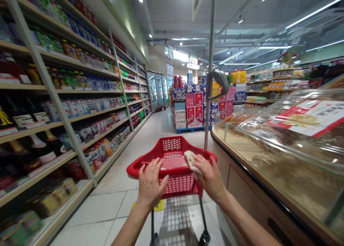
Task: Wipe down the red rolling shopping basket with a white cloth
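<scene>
A red plastic shopping cart [172, 143] stands in front of me, its basket pierced with holes and its frame on dark legs with wheels. My left hand [152, 183] lies on the near rim at the left, fingers stretched forward and thumb apart, with nothing in it. At the right end of the same rim, my right hand [207, 174] presses a crumpled off-white cloth [191, 160] against the red plastic. Its fingers are bent over the cloth, partly hiding it. No items show in the basket.
Drink shelves [80, 90] line the left side. On the right, close by, stands a glass-edged counter [242, 145] with a clear plastic food box [301, 117]. A grey pole [208, 120] rises beyond the cart. Stacked cartons [194, 110] sit farther along the tiled floor [107, 206].
</scene>
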`<state>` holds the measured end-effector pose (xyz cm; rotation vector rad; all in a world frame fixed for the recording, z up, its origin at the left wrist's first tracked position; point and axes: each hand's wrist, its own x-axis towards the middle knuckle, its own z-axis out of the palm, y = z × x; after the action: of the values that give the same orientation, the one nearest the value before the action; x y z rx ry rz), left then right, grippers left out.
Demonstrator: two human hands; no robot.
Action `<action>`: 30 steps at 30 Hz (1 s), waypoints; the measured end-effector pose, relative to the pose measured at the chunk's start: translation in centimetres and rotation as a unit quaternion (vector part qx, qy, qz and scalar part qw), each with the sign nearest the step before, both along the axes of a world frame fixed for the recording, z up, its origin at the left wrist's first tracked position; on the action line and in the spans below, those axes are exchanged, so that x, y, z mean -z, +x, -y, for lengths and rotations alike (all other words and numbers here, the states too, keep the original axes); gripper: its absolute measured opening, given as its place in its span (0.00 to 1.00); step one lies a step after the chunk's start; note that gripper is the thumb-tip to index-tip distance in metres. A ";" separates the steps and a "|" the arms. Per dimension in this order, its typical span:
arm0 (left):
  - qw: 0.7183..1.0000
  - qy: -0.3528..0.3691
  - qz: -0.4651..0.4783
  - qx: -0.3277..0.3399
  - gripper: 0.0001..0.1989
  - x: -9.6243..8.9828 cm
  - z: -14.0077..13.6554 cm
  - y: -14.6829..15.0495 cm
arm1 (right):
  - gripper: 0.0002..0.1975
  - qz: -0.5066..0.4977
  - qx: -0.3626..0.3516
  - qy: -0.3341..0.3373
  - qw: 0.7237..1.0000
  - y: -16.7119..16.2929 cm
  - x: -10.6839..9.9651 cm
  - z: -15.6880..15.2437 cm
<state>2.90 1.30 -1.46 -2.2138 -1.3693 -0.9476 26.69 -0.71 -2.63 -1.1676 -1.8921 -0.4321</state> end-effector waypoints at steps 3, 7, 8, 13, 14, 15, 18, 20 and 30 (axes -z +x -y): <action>1.000 0.002 0.001 0.000 0.22 0.1 0.1 0.3 | 0.13 -0.059 0.112 0.014 0.992 3.6 0.6 -1.3; 1.000 0.008 0.008 -0.009 0.22 0.2 0.2 0.8 | 0.14 -0.088 0.129 0.037 0.987 1.7 0.9 -0.9; 1.000 0.007 0.007 -0.011 0.21 0.1 0.2 0.9 | 0.13 -0.068 0.091 0.040 0.993 0.2 0.9 -0.5; 1.000 -0.001 -0.009 -0.009 0.22 0.0 0.0 0.9 | 0.09 -0.021 0.017 0.043 0.999 -1.8 0.6 0.2; 1.000 -0.002 -0.012 -0.008 0.22 0.0 0.0 0.9 | 0.09 -0.027 0.032 0.041 0.998 -0.7 0.6 0.0; 1.000 -0.002 -0.014 -0.006 0.22 0.0 0.0 0.9 | 0.10 -0.037 0.054 0.040 0.997 0.6 0.7 -0.3; 1.000 0.004 -0.007 -0.009 0.22 0.2 0.1 1.1 | 0.12 -0.089 0.114 0.054 0.988 2.5 0.9 -0.6; 1.000 0.011 0.001 -0.011 0.22 0.3 0.1 1.3 | 0.12 -0.086 0.083 0.067 0.991 1.1 0.9 -0.2; 0.999 0.039 0.000 -0.005 0.21 0.3 -0.1 2.1 | 0.21 0.080 0.043 -0.022 0.996 2.8 -0.2 -1.2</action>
<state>5.03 1.45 -1.75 -2.1472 -1.3209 -0.9811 29.53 0.47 -2.38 -1.2815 -2.0016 -0.5475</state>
